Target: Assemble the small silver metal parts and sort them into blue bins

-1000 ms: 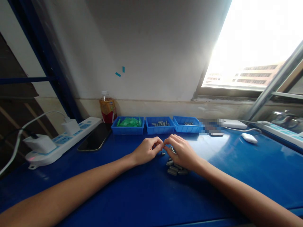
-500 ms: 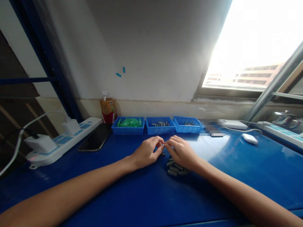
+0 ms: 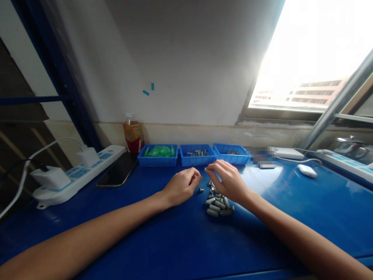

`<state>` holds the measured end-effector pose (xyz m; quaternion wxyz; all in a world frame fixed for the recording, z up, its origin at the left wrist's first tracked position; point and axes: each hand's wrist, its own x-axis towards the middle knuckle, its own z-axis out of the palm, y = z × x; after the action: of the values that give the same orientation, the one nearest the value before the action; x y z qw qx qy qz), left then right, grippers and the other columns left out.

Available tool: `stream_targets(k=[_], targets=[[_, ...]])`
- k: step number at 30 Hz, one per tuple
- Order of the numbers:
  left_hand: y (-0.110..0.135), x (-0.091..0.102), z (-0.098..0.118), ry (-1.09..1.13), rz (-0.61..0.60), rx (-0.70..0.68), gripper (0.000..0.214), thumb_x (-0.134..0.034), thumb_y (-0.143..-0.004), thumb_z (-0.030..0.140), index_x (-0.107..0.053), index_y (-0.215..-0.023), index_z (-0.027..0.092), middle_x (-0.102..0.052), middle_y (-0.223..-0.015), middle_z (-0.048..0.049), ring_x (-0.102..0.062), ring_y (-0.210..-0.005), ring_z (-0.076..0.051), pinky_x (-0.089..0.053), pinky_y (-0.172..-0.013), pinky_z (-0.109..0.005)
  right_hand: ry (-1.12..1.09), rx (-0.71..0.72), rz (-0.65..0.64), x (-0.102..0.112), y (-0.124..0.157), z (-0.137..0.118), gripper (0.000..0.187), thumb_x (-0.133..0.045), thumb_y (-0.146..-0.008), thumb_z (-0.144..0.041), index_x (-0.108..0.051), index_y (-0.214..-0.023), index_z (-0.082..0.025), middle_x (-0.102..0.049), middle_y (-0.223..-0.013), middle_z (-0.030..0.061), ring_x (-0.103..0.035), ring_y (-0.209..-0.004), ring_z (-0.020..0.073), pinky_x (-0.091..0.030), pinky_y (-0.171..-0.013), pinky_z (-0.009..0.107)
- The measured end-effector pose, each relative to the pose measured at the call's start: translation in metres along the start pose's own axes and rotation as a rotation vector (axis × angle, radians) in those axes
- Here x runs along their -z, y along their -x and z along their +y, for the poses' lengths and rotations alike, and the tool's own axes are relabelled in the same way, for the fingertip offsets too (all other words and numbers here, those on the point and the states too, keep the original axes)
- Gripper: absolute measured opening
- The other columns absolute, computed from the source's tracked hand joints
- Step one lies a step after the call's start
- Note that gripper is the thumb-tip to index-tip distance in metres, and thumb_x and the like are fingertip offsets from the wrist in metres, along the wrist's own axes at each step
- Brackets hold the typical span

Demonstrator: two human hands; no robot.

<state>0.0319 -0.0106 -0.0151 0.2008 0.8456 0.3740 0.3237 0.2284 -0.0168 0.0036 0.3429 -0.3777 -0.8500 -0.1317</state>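
My right hand hovers over the pile's far side, pinching a small metal screw between thumb and fingertips. To its left, my left hand rests on the blue tabletop with fingers curled against the thumb; whatever they may hold is hidden. A gap separates the two hands. Below my right hand lies a pile of metal hex standoffs with some small screws among them. One loose screw lies just beside my left fingertips.
Along the wall stand three blue bins: one with green pieces, one with metal standoffs, one with small metal parts. A drink bottle, a phone and a power strip are left; a white mouse-shaped object lies right.
My hands were together at the fingertips; now they are apart. The right one has moved up and right with the screw, uncovering more of the pile.
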Motion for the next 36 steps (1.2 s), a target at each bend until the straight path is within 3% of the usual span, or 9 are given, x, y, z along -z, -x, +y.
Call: stream_targets(k=[3, 5, 8, 11, 17, 20, 30, 33, 36], targets=[[0.000, -0.001, -0.002, -0.095, -0.027, -0.010, 0.017, -0.051, -0.086, 0.033, -0.059, -0.084, 0.018, -0.062, -0.083, -0.0026, -0.057, -0.079, -0.017, -0.042, -0.069, -0.026, 0.157, -0.175, 0.117, 0.007, -0.005, 0.035, 0.023, -0.041, -0.093, -0.030, -0.060, -0.088, -0.018, -0.063, -0.083, 0.0075, -0.058, -0.080, 0.0206, -0.041, -0.075, 0.032], [0.000, 0.000, -0.001, -0.150, -0.069, -0.045, 0.014, -0.057, -0.081, 0.033, -0.061, -0.084, 0.019, -0.063, -0.086, -0.0028, -0.056, -0.084, -0.018, -0.043, -0.073, -0.028, 0.295, -0.356, 0.164, 0.009, -0.003, 0.062, 0.027, -0.044, -0.091, -0.035, -0.058, -0.104, -0.015, -0.064, -0.090, 0.0102, -0.058, -0.086, 0.0249, -0.041, -0.076, 0.036], [0.001, 0.001, 0.000, -0.224, -0.131, -0.073, 0.015, -0.062, -0.076, 0.032, -0.063, -0.086, 0.021, -0.063, -0.090, -0.0026, -0.056, -0.086, -0.020, -0.042, -0.075, -0.031, 0.389, -0.497, 0.102, 0.009, 0.005, 0.086, 0.042, -0.047, -0.088, -0.040, -0.050, -0.120, -0.013, -0.063, -0.100, 0.0138, -0.058, -0.091, 0.0297, -0.042, -0.074, 0.039], [0.001, 0.000, 0.000, -0.248, -0.122, -0.066, 0.013, -0.060, -0.077, 0.031, -0.064, -0.084, 0.021, -0.063, -0.089, -0.0029, -0.056, -0.086, -0.020, -0.041, -0.075, -0.032, 0.275, -0.417, -0.004, 0.005, 0.009, 0.077, 0.033, -0.047, -0.088, -0.038, -0.055, -0.111, -0.017, -0.064, -0.097, 0.0112, -0.058, -0.091, 0.0272, -0.043, -0.076, 0.037], [-0.002, -0.004, -0.005, -0.082, 0.013, -0.023, 0.019, -0.049, -0.087, 0.030, -0.061, -0.080, 0.017, -0.063, -0.083, -0.0040, -0.056, -0.082, -0.018, -0.042, -0.071, -0.027, -0.003, -0.078, -0.191, -0.006, 0.006, 0.010, 0.019, -0.050, -0.089, -0.030, -0.057, -0.104, -0.020, -0.064, -0.097, 0.0066, -0.057, -0.090, 0.0217, -0.042, -0.080, 0.034], [-0.004, -0.003, -0.005, -0.003, 0.034, 0.002, 0.026, -0.044, -0.091, 0.033, -0.061, -0.081, 0.016, -0.062, -0.081, -0.0044, -0.056, -0.079, -0.017, -0.042, -0.067, -0.025, -0.030, -0.004, -0.216, -0.010, 0.008, -0.007, 0.017, -0.053, -0.088, -0.027, -0.056, -0.102, -0.019, -0.064, -0.093, 0.0062, -0.056, -0.086, 0.0200, -0.041, -0.077, 0.032], [-0.002, 0.002, 0.000, 0.096, 0.001, -0.008, 0.026, -0.039, -0.093, 0.033, -0.058, -0.089, 0.016, -0.063, -0.085, -0.0042, -0.057, -0.078, -0.015, -0.044, -0.069, -0.025, -0.064, 0.035, -0.140, -0.010, 0.008, -0.009, 0.015, -0.044, -0.092, -0.025, -0.058, -0.090, -0.018, -0.063, -0.079, 0.0054, -0.055, -0.075, 0.0178, -0.040, -0.069, 0.030], [0.001, 0.001, 0.001, 0.066, 0.031, -0.040, 0.022, -0.049, -0.088, 0.031, -0.053, -0.104, 0.018, -0.062, -0.090, -0.0040, -0.057, -0.079, -0.015, -0.045, -0.071, -0.026, -0.085, 0.021, -0.138, -0.010, 0.008, -0.008, 0.019, -0.041, -0.093, -0.024, -0.058, -0.088, -0.018, -0.064, -0.079, 0.0056, -0.055, -0.075, 0.0174, -0.041, -0.071, 0.030], [0.003, 0.000, 0.002, -0.021, 0.032, -0.105, 0.021, -0.054, -0.084, 0.028, -0.052, -0.103, 0.018, -0.061, -0.091, -0.0047, -0.057, -0.083, -0.017, -0.045, -0.074, -0.027, -0.073, 0.024, -0.168, -0.011, 0.009, -0.007, 0.023, -0.038, -0.094, -0.021, -0.059, -0.084, -0.017, -0.063, -0.076, 0.0059, -0.054, -0.073, 0.0172, -0.041, -0.070, 0.030]])
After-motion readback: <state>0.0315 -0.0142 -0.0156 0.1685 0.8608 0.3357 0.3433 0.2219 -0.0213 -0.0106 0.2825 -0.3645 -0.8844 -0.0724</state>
